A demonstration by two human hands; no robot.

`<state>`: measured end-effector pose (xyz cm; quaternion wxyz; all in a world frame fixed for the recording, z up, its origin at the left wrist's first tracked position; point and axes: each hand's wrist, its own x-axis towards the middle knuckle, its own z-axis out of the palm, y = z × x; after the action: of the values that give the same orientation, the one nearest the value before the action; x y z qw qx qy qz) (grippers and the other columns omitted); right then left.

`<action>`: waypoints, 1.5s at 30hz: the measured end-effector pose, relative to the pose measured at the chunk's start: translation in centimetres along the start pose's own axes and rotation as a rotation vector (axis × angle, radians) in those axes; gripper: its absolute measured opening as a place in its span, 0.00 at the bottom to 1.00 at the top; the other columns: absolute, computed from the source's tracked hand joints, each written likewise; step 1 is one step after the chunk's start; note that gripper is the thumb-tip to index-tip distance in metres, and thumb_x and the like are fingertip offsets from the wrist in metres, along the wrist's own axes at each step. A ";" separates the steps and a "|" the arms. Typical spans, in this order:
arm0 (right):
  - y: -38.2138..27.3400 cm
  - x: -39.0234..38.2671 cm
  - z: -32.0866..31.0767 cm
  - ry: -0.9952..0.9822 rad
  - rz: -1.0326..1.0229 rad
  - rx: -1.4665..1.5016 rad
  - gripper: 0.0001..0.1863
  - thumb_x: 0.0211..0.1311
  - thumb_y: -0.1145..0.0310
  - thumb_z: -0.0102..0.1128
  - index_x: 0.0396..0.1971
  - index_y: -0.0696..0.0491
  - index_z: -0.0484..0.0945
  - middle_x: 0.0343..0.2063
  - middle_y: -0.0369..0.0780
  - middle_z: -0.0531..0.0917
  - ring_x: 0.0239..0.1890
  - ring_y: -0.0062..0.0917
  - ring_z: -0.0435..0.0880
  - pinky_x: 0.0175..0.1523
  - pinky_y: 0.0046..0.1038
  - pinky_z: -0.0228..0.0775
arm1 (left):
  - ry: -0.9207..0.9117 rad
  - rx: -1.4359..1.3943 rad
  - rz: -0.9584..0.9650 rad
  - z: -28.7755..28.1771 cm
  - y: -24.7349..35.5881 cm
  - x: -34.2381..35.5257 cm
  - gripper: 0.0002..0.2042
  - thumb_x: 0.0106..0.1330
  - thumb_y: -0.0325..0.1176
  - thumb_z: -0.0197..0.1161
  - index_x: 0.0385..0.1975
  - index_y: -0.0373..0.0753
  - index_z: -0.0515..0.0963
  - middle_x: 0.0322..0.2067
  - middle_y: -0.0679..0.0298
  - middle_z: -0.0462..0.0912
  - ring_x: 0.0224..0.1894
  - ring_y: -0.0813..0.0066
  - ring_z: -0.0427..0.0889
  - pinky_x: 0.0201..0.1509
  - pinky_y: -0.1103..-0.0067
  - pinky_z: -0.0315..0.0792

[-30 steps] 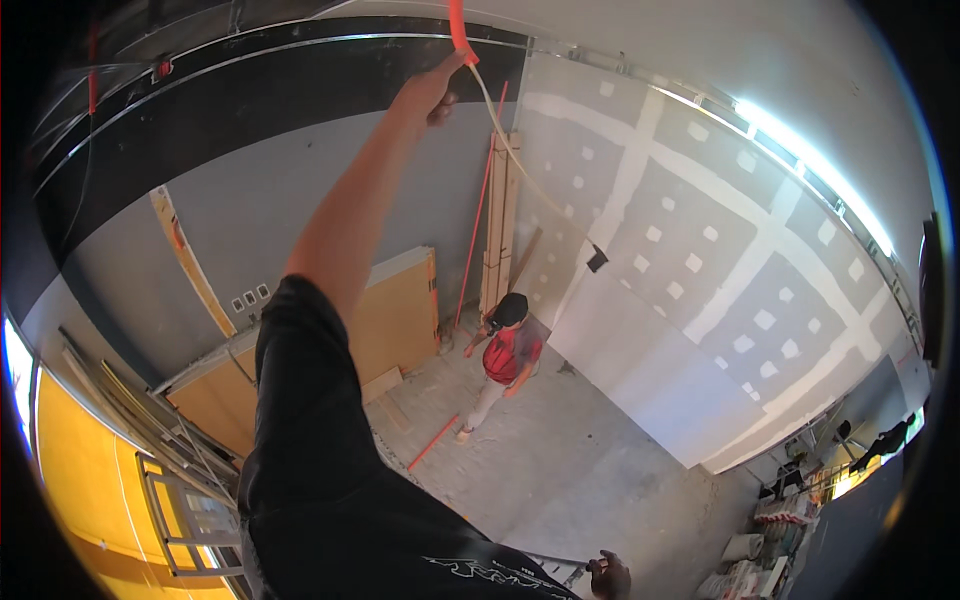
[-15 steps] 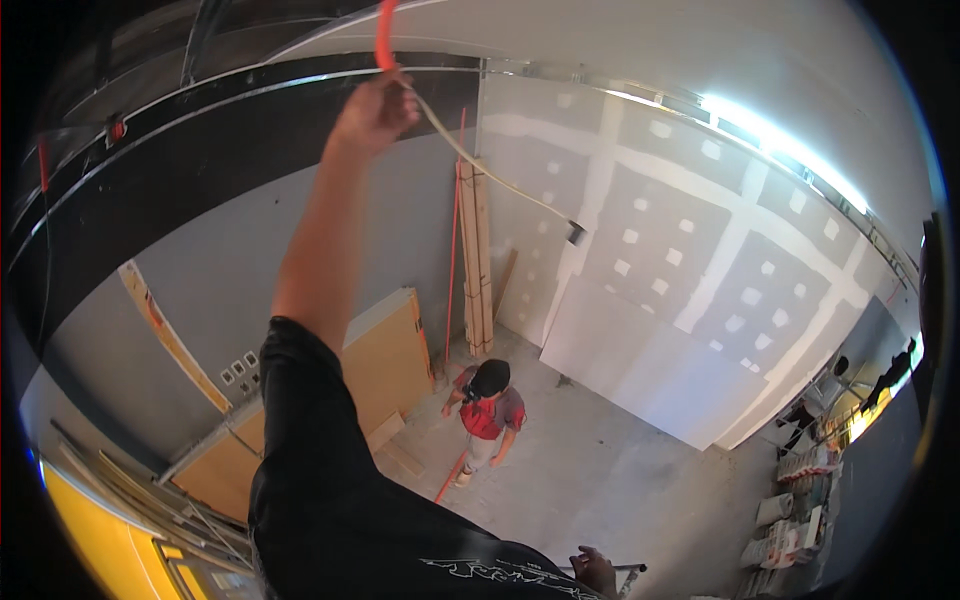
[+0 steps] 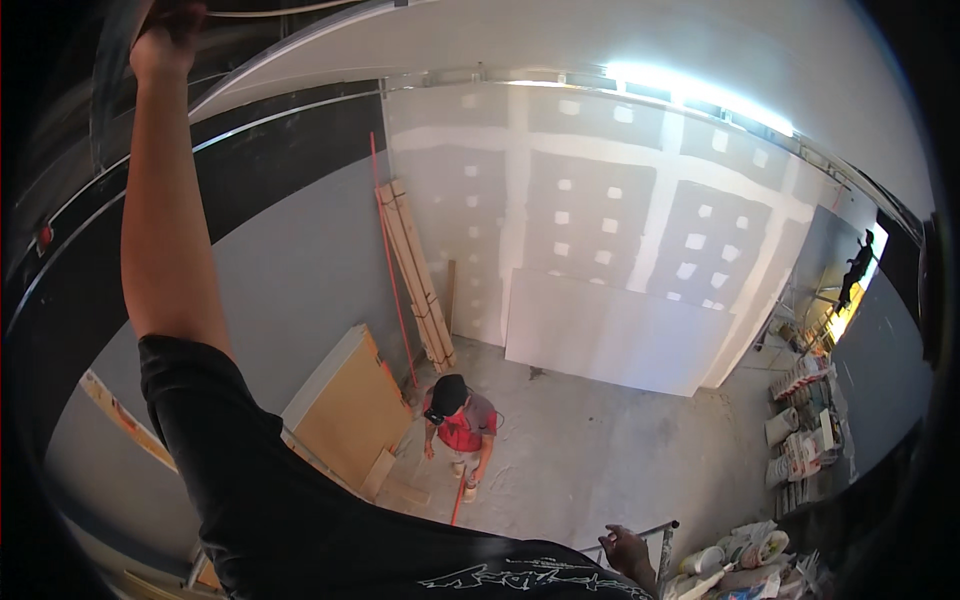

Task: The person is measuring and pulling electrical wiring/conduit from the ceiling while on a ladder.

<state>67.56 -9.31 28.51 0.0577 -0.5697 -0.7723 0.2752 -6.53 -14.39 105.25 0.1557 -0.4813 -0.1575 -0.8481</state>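
My left hand (image 3: 168,40) is raised to the dark metal framing at the upper left, above the ceiling board's edge. Its fingers are in shadow and look closed on a thin pale cable (image 3: 290,11), which runs off to the right along the top. The orange tube is out of sight. Low in the picture, my right hand (image 3: 628,553) is held beside the top of a metal ladder (image 3: 668,528). Its fingers are apart and slightly bent, with nothing seen in them.
On the floor below stands a person in a black cap (image 3: 451,396). Boards (image 3: 420,285) and a panel (image 3: 345,400) lean on the walls. Sacks and buckets (image 3: 798,430) line the right side. Another person (image 3: 858,268) is up high at far right. A lit tube lamp (image 3: 700,97) hangs near the ceiling.
My left hand has moved up and left into the ceiling framing, and the orange tube has left the view. The view has swung right. The person below looks further down.
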 end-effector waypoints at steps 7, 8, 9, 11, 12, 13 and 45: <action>1.1 -1.4 2.1 -0.007 0.119 -0.028 0.24 0.64 0.51 0.63 0.55 0.49 0.80 0.42 0.42 0.88 0.48 0.40 0.86 0.54 0.41 0.77 | 0.007 -0.358 -0.155 7.3 -4.0 0.2 0.22 0.73 0.50 0.53 0.61 0.46 0.67 0.33 0.56 0.76 0.36 0.62 0.81 0.45 0.62 0.79; 0.8 -1.7 2.1 -0.008 0.127 -0.026 0.24 0.64 0.51 0.63 0.55 0.49 0.80 0.42 0.42 0.88 0.48 0.40 0.86 0.54 0.41 0.77 | -0.030 -0.419 -0.185 9.4 -4.3 -1.9 0.26 0.71 0.54 0.56 0.64 0.49 0.67 0.26 0.60 0.75 0.31 0.66 0.81 0.40 0.66 0.81; 0.8 -1.2 0.6 0.000 0.120 -0.013 0.25 0.64 0.50 0.63 0.56 0.49 0.79 0.43 0.42 0.88 0.48 0.40 0.86 0.54 0.41 0.77 | -0.059 -0.472 -0.195 11.4 -3.5 -3.4 0.30 0.69 0.58 0.59 0.66 0.51 0.66 0.19 0.63 0.74 0.26 0.71 0.81 0.35 0.69 0.82; 0.9 -1.3 1.2 0.007 0.129 0.017 0.25 0.64 0.50 0.62 0.56 0.48 0.79 0.43 0.42 0.88 0.49 0.40 0.86 0.54 0.41 0.77 | -0.079 -0.488 -0.228 15.5 -3.5 -7.5 0.24 0.68 0.66 0.55 0.38 0.50 0.74 0.14 0.67 0.71 0.17 0.72 0.74 0.27 0.72 0.78; 1.2 -1.2 2.0 0.006 0.132 0.034 0.25 0.64 0.50 0.63 0.56 0.48 0.79 0.44 0.42 0.88 0.49 0.39 0.86 0.54 0.41 0.77 | -0.116 -0.605 -0.329 16.9 -4.5 -9.2 0.24 0.68 0.66 0.55 0.33 0.50 0.73 0.13 0.68 0.71 0.16 0.73 0.73 0.26 0.74 0.77; 1.4 -1.3 2.4 0.007 0.148 0.049 0.25 0.64 0.50 0.63 0.56 0.48 0.79 0.44 0.42 0.88 0.50 0.39 0.85 0.54 0.41 0.77 | -0.147 -0.731 -0.440 18.3 -6.1 -11.1 0.25 0.69 0.66 0.54 0.28 0.49 0.72 0.13 0.69 0.70 0.15 0.75 0.73 0.24 0.77 0.76; 2.1 -2.0 -0.5 0.008 0.098 0.040 0.23 0.68 0.54 0.59 0.57 0.51 0.77 0.44 0.46 0.88 0.50 0.44 0.85 0.55 0.44 0.77 | 0.022 -0.396 -0.479 22.8 -5.5 -18.5 0.13 0.82 0.38 0.42 0.45 0.37 0.71 0.25 0.66 0.79 0.26 0.75 0.82 0.25 0.82 0.82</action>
<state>70.24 -10.55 28.37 0.0583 -0.6067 -0.7375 0.2908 17.69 2.19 99.75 -0.1437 -0.4423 -0.0966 -0.8800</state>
